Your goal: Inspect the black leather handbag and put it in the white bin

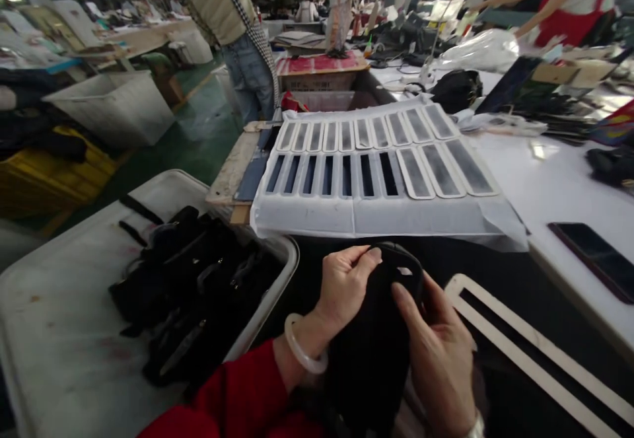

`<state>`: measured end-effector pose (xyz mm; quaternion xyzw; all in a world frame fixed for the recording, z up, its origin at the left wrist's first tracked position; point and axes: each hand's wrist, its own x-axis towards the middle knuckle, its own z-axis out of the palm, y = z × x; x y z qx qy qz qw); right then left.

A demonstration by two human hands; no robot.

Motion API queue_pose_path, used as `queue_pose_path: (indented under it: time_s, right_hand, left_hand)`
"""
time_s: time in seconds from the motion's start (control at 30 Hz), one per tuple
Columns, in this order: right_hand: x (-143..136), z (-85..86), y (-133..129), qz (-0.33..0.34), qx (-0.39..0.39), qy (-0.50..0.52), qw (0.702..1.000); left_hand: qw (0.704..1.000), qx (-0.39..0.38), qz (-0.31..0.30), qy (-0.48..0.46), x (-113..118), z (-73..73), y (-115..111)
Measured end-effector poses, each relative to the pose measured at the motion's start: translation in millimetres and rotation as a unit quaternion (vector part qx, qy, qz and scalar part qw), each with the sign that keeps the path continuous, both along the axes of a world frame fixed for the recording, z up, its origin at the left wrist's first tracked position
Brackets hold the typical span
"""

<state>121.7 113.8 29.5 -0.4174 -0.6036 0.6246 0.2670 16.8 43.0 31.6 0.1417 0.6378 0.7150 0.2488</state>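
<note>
Both my hands hold a black fabric piece (374,352) with a rounded top edge, low in the middle of the head view. My left hand (344,286), in a red sleeve with a pale bangle at the wrist, pinches its upper left edge. My right hand (438,359) grips its right side, thumb on the front. Just beyond lies a white template sheet (376,217) with two rows of narrow slots, several filled with dark strips.
A white bin (59,332) at my left holds a heap of black straps and pieces (193,292). A pale wooden frame (525,345) and a dark phone (594,256) lie to the right. People stand at the benches further back.
</note>
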Motion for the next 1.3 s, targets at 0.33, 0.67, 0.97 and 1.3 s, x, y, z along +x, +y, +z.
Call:
queue_pose_path:
  time_s: [0.33, 0.67, 0.97, 1.3]
  right_hand:
    - [31.0, -27.1, -13.5, 0.067, -0.062, -0.175, 0.98]
    - [12.9, -18.3, -30.4, 0.021, -0.019, -0.187, 0.982]
    - [6.4, -32.0, -31.9, 0.053, -0.049, -0.056, 0.996]
    - [-4.4, -32.0, -25.2, 0.021, 0.088, 0.0, 0.996]
  left_hand:
    - [0.995, -0.027, -0.035, 0.09, 22.4, -14.4, -41.5]
    - [0.987, -0.136, -0.036, 0.081, 38.4, -17.4, -57.0]
    - [0.995, -0.092, -0.024, -0.007, 32.3, -31.1, -55.0]
    - [0.999, -0.015, -0.019, -0.041, 26.1, -42.2, -50.6]
